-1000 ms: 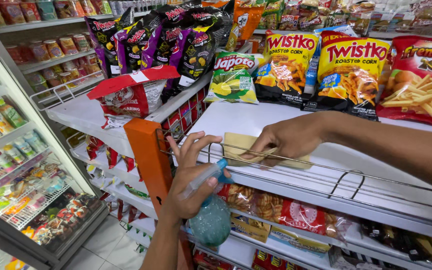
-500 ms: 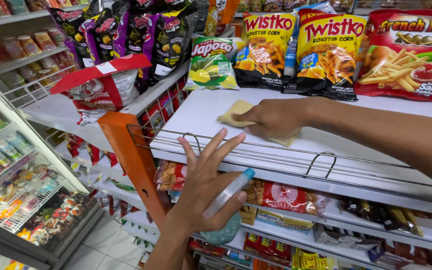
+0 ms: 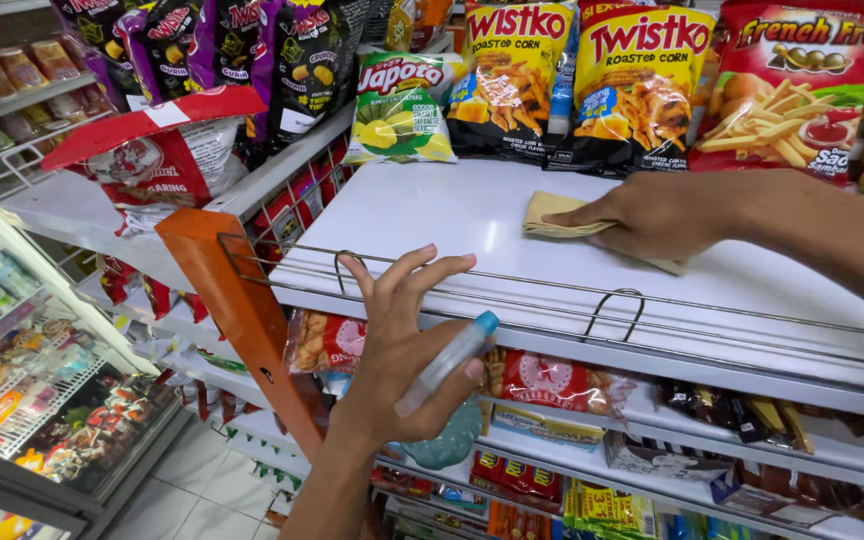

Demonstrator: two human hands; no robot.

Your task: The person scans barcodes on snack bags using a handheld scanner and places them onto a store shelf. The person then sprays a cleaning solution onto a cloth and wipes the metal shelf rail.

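Right hand lies flat, fingers pressing a yellow cloth onto the white shelf. Left hand, fingers splayed, barely pinches a spray bottle below the near rail; it could slip and drop.

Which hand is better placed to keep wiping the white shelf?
Right. The right hand already presses the yellow cloth flat on the white shelf. The left hand holds a spray bottle below the wire rail.
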